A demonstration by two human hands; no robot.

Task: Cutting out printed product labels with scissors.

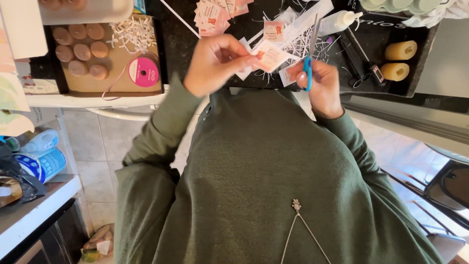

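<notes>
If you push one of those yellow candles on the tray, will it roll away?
Probably a little: each yellow candle lies on its round side. The black tray has a raised rim that would likely stop it. It looks solid, so probably heavy for its size.

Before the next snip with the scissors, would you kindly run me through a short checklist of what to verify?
1. Left hand grips the paper label by its edge: ok.
2. Right hand holds the blue-handled scissors, fingers in the loops: ok.
3. Blades point up and away from the body: ok.
4. Left fingertips stay out of the blades' path: cannot tell, the picture is blurred there.
5. Blades meet the label on its cut line: cannot tell.
6. Spare labels lie on the dark counter, apart from the hands: ok.
</notes>
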